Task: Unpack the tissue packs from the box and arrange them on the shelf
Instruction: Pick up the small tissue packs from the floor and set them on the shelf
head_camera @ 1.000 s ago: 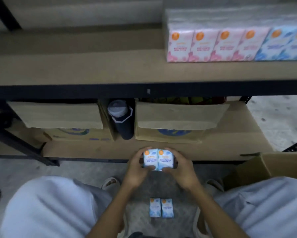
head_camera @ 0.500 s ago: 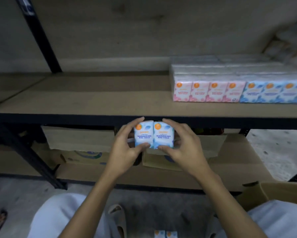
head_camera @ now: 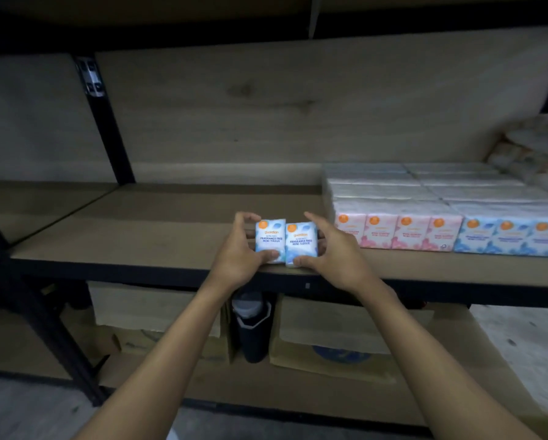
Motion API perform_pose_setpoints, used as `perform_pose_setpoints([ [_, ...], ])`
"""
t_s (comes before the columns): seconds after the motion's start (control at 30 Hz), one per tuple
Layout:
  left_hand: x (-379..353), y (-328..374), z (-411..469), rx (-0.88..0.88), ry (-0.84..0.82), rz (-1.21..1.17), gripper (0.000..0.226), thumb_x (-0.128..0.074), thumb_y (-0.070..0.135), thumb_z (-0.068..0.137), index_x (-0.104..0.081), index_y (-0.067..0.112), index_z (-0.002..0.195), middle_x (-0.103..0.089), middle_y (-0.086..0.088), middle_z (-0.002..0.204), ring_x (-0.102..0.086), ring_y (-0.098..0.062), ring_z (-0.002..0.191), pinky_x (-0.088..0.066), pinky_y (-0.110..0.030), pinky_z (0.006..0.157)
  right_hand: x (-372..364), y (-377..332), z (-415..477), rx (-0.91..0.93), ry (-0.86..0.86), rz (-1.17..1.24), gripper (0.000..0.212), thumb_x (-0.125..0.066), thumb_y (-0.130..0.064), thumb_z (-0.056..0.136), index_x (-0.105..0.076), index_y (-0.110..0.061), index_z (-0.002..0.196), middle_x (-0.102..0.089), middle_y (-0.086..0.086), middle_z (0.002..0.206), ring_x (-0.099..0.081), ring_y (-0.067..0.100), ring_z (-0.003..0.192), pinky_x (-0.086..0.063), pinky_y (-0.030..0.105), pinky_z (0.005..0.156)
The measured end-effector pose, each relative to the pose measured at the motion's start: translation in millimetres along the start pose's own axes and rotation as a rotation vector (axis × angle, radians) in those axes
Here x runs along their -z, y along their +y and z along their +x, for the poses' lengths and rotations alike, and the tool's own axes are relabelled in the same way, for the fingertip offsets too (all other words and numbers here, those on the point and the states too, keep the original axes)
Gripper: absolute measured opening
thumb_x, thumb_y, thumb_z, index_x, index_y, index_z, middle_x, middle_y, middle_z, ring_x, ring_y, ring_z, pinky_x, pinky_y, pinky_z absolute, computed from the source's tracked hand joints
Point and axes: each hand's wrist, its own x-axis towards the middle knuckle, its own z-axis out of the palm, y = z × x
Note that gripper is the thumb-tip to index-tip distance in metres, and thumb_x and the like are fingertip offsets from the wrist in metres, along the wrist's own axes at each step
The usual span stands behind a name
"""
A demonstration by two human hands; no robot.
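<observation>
Tissue packs (head_camera: 284,242) sat mid-frame at the shelf (head_camera: 158,239) edge, left hand (head_camera: 238,250) and right hand (head_camera: 331,254) curled round them; placing seemed underway, next a slide toward the right-side row (head_camera: 424,233).

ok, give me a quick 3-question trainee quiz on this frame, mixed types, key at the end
1. True or false: the left grip and right grip hold two blue packs side by side at the front edge of the shelf.
2. Which shelved packs stand nearest the right grip? A) pink packs B) blue ones C) green ones
3. Fill in: under the shelf, the dark bottle stands between two ____ boxes.

Key: 1 true; 2 A; 3 cardboard.
</observation>
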Motion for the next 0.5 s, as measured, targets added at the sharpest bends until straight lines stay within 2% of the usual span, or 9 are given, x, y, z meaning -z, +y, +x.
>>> perform_pose_setpoints([
  [0.1, -1.7, -7.3, 12.5, 0.036, -0.019, 0.022, 0.057, -0.082, 0.008, 0.070, -0.045, 0.026, 0.110, -0.066, 0.005, 0.102, -0.066, -0.007, 0.088, -0.053, -0.028, 0.079, -5.0, 3.9, 10.6, -0.059, -0.040, -0.017, 0.086, -0.084, -0.030, 0.069, -0.041, -0.030, 0.143, -0.060, 0.001, 0.131, -0.060, 0.016, 0.112, -0.048, 0.035, 0.100],
  [0.3, 0.7, -19.1, 24.5, 0.094, -0.062, 0.114, 0.039, -0.079, 0.022, 0.077, -0.060, 0.022, 0.111, -0.069, 0.001, 0.110, -0.065, -0.010, 0.095, -0.051, -0.029, 0.088, -3.5, -2.4, 15.0, -0.040, -0.093, -0.160, 0.065, -0.073, -0.035, 0.081, -0.047, -0.026, 0.140, -0.057, 0.000, 0.136, -0.056, 0.017, 0.117, -0.041, 0.027, 0.103],
  [0.4, 3.5, -24.6, 22.1, 0.071, -0.070, 0.173, 0.042, -0.078, 0.035, 0.075, -0.065, 0.028, 0.114, -0.070, 0.005, 0.111, -0.065, -0.010, 0.100, -0.051, -0.035, 0.094, -4.5, -4.8, 8.9, -0.004, -0.044, -0.194, 0.053, -0.070, -0.033, 0.084, -0.055, -0.024, 0.134, -0.057, 0.000, 0.134, -0.053, 0.016, 0.118, -0.037, 0.021, 0.101],
  [0.5, 6.0, -25.7, 13.2, 0.014, -0.102, 0.180, 0.052, -0.079, 0.043, 0.066, -0.066, 0.033, 0.115, -0.068, 0.007, 0.117, -0.064, -0.010, 0.107, -0.049, -0.036, 0.099, -5.2, -7.1, 0.3, 0.034, -0.008, -0.196, 0.052, -0.072, -0.031, 0.082, -0.058, -0.023, 0.131, -0.055, -0.002, 0.134, -0.048, 0.013, 0.124, -0.029, 0.012, 0.098],
])
